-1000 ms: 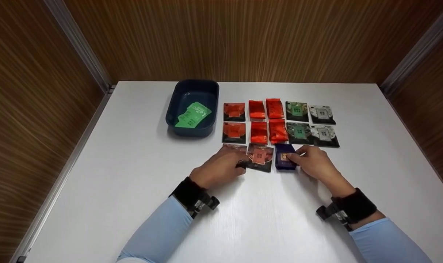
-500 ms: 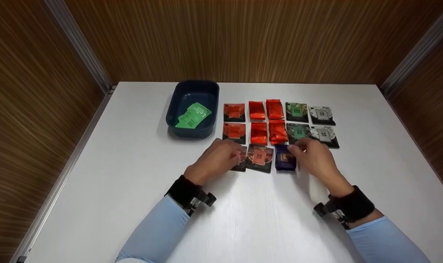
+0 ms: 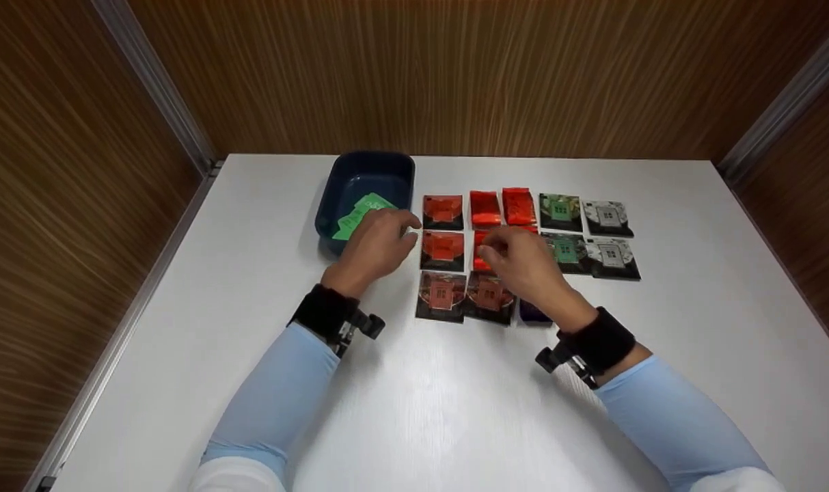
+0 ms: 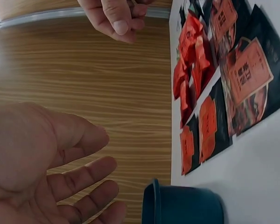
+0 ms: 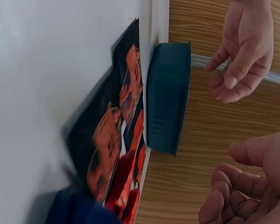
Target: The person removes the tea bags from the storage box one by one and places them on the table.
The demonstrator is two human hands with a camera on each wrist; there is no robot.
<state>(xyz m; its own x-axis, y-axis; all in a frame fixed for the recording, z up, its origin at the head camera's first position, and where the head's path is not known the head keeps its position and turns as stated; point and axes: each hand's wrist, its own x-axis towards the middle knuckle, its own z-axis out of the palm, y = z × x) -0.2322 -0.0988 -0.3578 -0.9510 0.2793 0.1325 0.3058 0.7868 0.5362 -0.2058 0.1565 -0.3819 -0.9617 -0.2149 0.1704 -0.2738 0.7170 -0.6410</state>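
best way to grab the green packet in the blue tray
Pinch the green packet by its raised upper edge, coming from above with the left hand, which hovers beside it. It leans tilted against the wall of the blue tray, so that edge looks free for fingers, while the walls likely block a sideways approach.

Head view high, looking down at table (image 3: 455, 383) — wrist views low, sideways, close, sharing blue tray (image 4: 182, 205)

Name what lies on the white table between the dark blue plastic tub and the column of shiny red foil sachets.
In the head view, two black packets with orange labels lie between the dark blue plastic tub and the shiny red foil sachets.
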